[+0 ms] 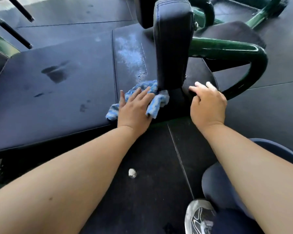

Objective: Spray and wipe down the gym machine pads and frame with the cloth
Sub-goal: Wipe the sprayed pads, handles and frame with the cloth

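A blue cloth (156, 102) lies on the dark flat pad (57, 102) of the gym machine, at the foot of an upright dark pad (172, 44). My left hand (134, 108) presses flat on the cloth with straight fingers. A streak of white spray foam (130, 54) sits on the flat pad just beyond the cloth. My right hand (207, 103) rests on the smaller dark pad (198, 73) to the right of the upright pad, fingers loosely bent, holding nothing. A green frame tube (227, 48) curves round behind and to the right.
Dark wet smears (56, 73) mark the flat pad to the left. Black rubber floor tiles lie below, with a small white lump (132, 173) on them. My knee and grey shoe (198, 217) are at lower right. Black bars (10, 29) stand at upper left.
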Demonstrator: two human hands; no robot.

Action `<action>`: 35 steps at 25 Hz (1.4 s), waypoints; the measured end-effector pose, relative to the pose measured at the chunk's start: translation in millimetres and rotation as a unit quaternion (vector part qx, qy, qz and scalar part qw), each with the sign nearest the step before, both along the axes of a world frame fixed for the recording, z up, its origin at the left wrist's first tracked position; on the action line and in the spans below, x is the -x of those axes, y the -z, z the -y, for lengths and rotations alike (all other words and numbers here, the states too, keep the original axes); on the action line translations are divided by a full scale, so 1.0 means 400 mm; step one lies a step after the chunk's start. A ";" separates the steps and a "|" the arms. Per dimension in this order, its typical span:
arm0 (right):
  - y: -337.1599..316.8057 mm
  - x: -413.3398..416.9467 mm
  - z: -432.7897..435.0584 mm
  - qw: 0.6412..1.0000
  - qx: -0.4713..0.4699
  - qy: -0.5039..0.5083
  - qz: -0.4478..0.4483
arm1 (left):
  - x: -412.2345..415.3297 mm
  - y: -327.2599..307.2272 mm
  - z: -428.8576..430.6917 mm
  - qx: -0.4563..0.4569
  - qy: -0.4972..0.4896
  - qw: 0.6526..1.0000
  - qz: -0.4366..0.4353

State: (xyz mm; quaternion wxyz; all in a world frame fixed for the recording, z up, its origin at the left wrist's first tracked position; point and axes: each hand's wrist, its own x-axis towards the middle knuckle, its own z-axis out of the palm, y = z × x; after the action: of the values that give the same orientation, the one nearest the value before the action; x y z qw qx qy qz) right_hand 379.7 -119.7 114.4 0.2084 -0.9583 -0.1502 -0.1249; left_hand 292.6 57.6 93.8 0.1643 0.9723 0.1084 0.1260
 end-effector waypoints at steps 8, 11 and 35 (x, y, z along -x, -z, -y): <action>0.050 -0.030 0.012 0.993 -0.113 -0.025 -0.013 | -0.035 -0.011 0.213 0.073 0.110 0.987 0.093; 0.058 -0.025 0.023 0.984 -0.177 -0.031 -0.009 | 0.000 0.018 0.108 -0.012 0.157 0.983 0.095; 0.051 0.026 -0.015 0.958 -0.287 -0.006 -0.006 | -0.037 0.015 0.095 -0.014 0.126 0.990 0.064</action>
State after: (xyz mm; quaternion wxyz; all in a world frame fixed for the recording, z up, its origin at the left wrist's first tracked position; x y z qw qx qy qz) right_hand 369.1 -113.9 94.1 0.4762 -0.8580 -0.1125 -0.1560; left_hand 307.5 19.5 87.6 0.1718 0.9704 -0.0275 0.1676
